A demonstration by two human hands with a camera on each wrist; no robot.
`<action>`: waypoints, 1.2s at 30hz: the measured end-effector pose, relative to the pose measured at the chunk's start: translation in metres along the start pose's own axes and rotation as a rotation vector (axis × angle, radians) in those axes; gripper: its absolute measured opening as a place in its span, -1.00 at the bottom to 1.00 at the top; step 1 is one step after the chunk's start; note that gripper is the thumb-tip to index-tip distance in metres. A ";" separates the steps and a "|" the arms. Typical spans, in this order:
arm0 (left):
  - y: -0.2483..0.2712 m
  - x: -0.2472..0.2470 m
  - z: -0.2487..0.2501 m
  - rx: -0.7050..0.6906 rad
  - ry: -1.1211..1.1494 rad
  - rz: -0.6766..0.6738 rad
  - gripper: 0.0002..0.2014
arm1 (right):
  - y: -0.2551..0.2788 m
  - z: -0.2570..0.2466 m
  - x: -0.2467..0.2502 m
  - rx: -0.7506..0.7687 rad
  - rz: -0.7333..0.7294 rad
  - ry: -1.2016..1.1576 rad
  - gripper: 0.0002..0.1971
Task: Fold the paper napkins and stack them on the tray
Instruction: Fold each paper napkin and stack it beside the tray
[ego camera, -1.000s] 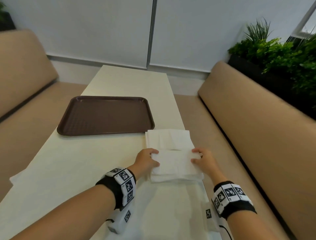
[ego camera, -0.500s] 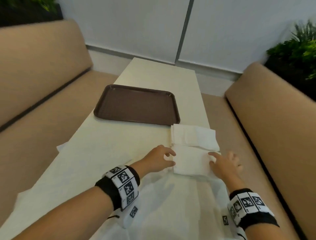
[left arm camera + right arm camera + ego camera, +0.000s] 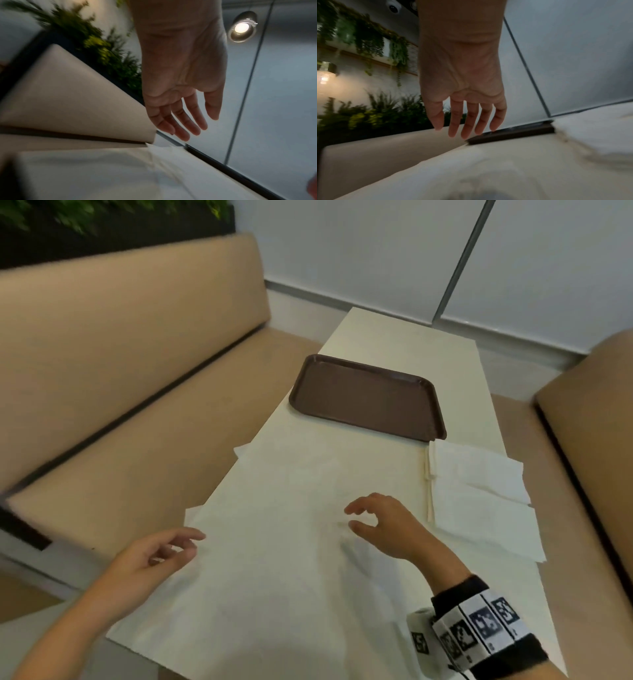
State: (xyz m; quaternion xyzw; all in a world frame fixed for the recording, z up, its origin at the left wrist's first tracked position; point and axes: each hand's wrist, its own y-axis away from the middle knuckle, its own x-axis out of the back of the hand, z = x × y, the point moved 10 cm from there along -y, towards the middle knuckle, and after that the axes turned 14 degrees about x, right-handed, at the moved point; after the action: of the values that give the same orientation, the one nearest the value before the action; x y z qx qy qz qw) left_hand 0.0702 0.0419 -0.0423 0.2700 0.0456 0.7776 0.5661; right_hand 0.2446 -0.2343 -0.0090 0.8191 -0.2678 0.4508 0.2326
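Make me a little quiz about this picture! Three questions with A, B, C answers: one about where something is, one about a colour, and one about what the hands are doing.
1. Where do the folded napkins lie?
A. On the tray
B. On the table, beside the tray's near right corner
C. On the bench

2. What colour is the tray?
A. Brown
B. Blue
C. White

3. What are the left hand and right hand holding?
A. A napkin each
B. The tray together
C. Nothing

Answers:
1 B: they rest on the table, with the tray bare.
2 A: it is dark brown all over.
3 C: both hands hover with loose fingers.
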 end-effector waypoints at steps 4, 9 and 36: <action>0.016 0.029 -0.025 0.016 0.033 0.068 -0.76 | -0.024 -0.044 -0.060 0.057 -0.237 0.090 -0.43; 0.028 0.045 -0.044 0.020 0.132 0.116 -0.65 | -0.015 -0.079 -0.111 0.224 -0.486 0.306 -0.03; 0.005 0.059 -0.013 -0.018 0.115 0.080 -0.44 | -0.014 -0.137 0.021 0.484 0.253 -0.036 -0.80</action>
State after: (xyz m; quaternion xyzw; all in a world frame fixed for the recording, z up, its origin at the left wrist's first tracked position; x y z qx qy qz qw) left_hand 0.0471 0.0965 -0.0299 0.2214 0.0601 0.8140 0.5336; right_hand 0.1792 -0.1434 0.0736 0.8187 -0.2567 0.5125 -0.0329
